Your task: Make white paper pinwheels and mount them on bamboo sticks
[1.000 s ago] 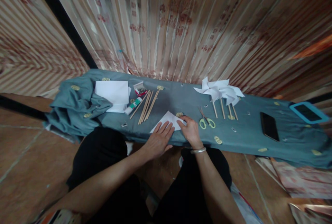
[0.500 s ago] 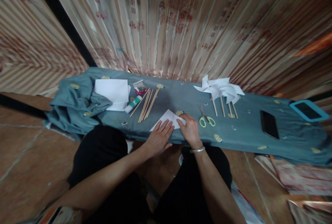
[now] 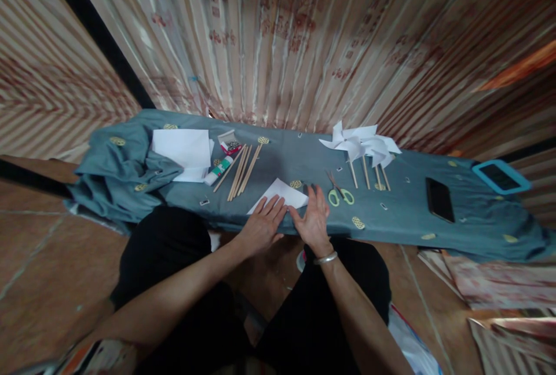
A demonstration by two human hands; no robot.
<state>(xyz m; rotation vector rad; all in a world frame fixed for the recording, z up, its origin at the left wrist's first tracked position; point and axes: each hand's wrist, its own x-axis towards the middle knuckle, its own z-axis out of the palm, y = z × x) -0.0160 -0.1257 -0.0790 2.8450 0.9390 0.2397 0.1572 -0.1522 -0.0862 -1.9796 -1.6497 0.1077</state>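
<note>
A white sheet of paper, folded to a triangle, lies near the front edge of the cloth-covered table. My left hand rests flat on its lower edge with the fingers stretched out. At the paper's right corner is my right hand, its fingers spread and the thumb reaching toward the left fingertips. Just right of that hand lie scissors with light green handles. Several wooden sticks lie left of the folded paper, beside a green and white glue stick and a small open box of pins.
White paper pinwheels on sticks lie at the back right. Farther right are a dark phone and a blue-framed device. A stack of white paper lies at the left, partly under bunched grey-green cloth. A striped curtain hangs behind.
My right hand has opened from a bent grasp at the paper's right corner to spread fingers. The left hand stays on the paper. The whole view has shifted slightly.
</note>
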